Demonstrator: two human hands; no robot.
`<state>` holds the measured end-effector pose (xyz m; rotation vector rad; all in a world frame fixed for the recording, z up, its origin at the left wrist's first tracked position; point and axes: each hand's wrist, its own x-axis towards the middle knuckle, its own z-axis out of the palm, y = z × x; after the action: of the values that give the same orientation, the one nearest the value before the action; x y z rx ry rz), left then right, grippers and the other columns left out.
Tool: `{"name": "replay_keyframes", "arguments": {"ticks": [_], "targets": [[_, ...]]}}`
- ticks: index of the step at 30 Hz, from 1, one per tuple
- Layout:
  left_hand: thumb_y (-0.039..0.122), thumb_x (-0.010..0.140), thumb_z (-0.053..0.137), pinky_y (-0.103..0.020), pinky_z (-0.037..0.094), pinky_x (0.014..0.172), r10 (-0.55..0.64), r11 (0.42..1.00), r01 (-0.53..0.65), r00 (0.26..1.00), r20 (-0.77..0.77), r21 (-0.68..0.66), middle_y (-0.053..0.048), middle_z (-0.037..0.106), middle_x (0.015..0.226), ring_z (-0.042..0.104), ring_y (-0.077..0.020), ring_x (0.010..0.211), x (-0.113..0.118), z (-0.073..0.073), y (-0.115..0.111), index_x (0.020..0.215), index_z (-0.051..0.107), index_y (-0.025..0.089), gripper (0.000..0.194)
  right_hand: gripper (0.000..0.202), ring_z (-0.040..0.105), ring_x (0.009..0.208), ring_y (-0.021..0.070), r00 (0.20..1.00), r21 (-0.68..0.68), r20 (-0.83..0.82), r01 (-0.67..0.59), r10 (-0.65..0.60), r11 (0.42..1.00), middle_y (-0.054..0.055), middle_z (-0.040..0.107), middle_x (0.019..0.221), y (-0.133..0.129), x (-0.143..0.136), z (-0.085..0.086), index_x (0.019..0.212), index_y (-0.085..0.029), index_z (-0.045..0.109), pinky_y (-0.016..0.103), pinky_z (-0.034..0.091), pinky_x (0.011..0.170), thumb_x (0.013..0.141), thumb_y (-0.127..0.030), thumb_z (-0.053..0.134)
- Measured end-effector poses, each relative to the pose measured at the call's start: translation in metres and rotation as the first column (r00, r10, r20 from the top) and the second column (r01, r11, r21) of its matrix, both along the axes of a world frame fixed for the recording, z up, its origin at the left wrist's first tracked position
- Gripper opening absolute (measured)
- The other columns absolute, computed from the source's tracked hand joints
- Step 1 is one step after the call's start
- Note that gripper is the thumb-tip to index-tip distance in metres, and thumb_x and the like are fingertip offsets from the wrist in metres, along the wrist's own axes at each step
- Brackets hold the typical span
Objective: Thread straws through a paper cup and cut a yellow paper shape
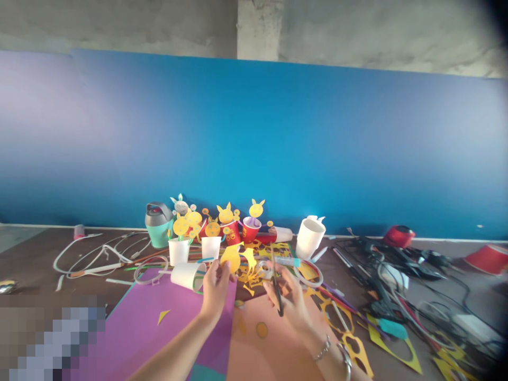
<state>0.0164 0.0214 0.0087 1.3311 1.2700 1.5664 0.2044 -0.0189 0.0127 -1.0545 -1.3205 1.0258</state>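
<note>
My left hand point(215, 288) pinches a rounded yellow paper cutout point(230, 258) above the seam between purple and orange sheets. To its right, my right hand point(292, 300) grips a pair of scissors point(275, 286), blades pointing up and away from me. A curled yellow paper scrap point(249, 260) shows between the hands; whether it touches the cutout I cannot tell. Beside my left hand, a white paper cup point(186, 276) lies on its side. Behind stand cups with yellow animal-faced paper figures, among them a red cup point(251, 230) and a white cup point(179, 252).
A purple sheet point(159, 323) and an orange sheet point(273, 338) cover the front. A teal container point(159, 233) stands back left, a tall white cup point(309, 238) back right. Black cables and a glue gun-like tool point(383, 304) lie right, near yellow offcuts point(357, 352). A blue panel point(254, 137) rises behind.
</note>
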Motion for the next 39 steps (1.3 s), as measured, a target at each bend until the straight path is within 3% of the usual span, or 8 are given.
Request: {"name": "replay_keyframes", "arguments": {"ticks": [4,13,17,23,29,32,35,39], "targets": [[0.051,0.086,0.064,-0.027,0.047,0.057,-0.09,0.996,0.09,0.994,0.061,-0.005,0.003,0.061,0.054,0.061,-0.0166,0.053,0.002,-0.001,0.001,0.073,0.055,0.021,0.034,0.032,0.046,0.041,0.0142,0.974,-0.145,0.053,-0.211,0.221,0.967,-0.001,0.056,0.054,0.002,-0.003,-0.006,0.085,-0.026,0.073,0.028,0.041,0.039,0.074,-0.055,0.076],[0.053,0.086,0.063,-0.026,0.043,0.055,-0.16,0.986,0.164,0.981,0.114,-0.034,0.003,0.06,0.055,0.058,-0.0151,0.052,0.006,0.003,-0.002,0.08,0.061,0.018,0.035,0.029,0.049,0.038,0.0143,0.954,-0.213,0.055,-0.277,0.295,0.937,-0.002,0.057,0.046,0.004,0.001,-0.012,0.062,-0.026,0.068,0.027,0.04,0.038,0.075,-0.05,0.078],[0.055,0.085,0.064,-0.026,0.044,0.056,-0.059,0.998,0.061,0.993,0.098,-0.02,0.002,0.063,0.056,0.059,-0.0162,0.054,0.003,0.001,0.0,0.074,0.058,0.02,0.037,0.024,0.053,0.04,0.0164,0.953,-0.216,0.022,-0.291,0.302,0.932,0.0,0.062,0.052,0.006,0.002,-0.019,0.077,-0.027,0.074,0.028,0.041,0.037,0.076,-0.051,0.077],[0.053,0.086,0.064,-0.026,0.045,0.056,-0.119,0.992,0.12,0.993,0.021,-0.034,0.003,0.061,0.051,0.06,-0.0169,0.052,0.002,0.002,0.0,0.075,0.058,0.02,0.035,0.021,0.056,0.041,0.016,0.964,-0.158,0.044,-0.252,0.262,0.955,0.0,0.067,0.061,0.005,0.007,-0.019,0.084,-0.029,0.074,0.027,0.043,0.037,0.077,-0.049,0.076],[0.051,0.083,0.068,-0.025,0.046,0.056,-0.079,0.997,0.08,0.992,0.102,-0.009,0.004,0.06,0.053,0.059,-0.0155,0.052,0.001,0.004,-0.001,0.071,0.055,0.021,0.035,0.024,0.053,0.039,0.014,0.918,-0.289,-0.002,-0.379,0.396,0.879,-0.002,0.062,0.05,0.001,0.013,-0.005,0.084,-0.025,0.072,0.023,0.034,0.039,0.081,-0.049,0.072],[0.049,0.084,0.068,-0.023,0.042,0.051,-0.156,0.986,0.161,0.982,0.11,-0.037,0.004,0.058,0.051,0.056,-0.0137,0.049,0.003,0.004,-0.002,0.074,0.057,0.019,0.033,0.027,0.053,0.04,0.0143,0.913,-0.29,0.013,-0.388,0.409,0.875,-0.002,0.06,0.051,0.0,0.011,-0.001,0.074,-0.025,0.068,0.024,0.036,0.04,0.079,-0.051,0.073],[0.05,0.083,0.068,-0.021,0.036,0.046,-0.248,0.962,0.262,0.957,0.151,-0.08,0.004,0.057,0.048,0.051,-0.0113,0.044,0.008,0.004,-0.005,0.075,0.059,0.018,0.034,0.028,0.053,0.045,0.0156,0.939,-0.224,0.045,-0.324,0.341,0.919,-0.002,0.059,0.054,0.0,0.007,0.005,0.067,-0.026,0.064,0.028,0.042,0.043,0.077,-0.05,0.075],[0.052,0.08,0.071,-0.02,0.036,0.043,-0.309,0.929,0.343,0.925,0.22,-0.141,0.003,0.057,0.047,0.051,-0.0105,0.041,0.013,0.004,-0.008,0.076,0.06,0.017,0.038,0.027,0.058,0.052,0.0182,0.95,-0.196,0.102,-0.27,0.294,0.943,0.001,0.061,0.061,-0.001,0.002,0.014,0.077,-0.026,0.068,0.029,0.047,0.045,0.08,-0.053,0.071]]}}
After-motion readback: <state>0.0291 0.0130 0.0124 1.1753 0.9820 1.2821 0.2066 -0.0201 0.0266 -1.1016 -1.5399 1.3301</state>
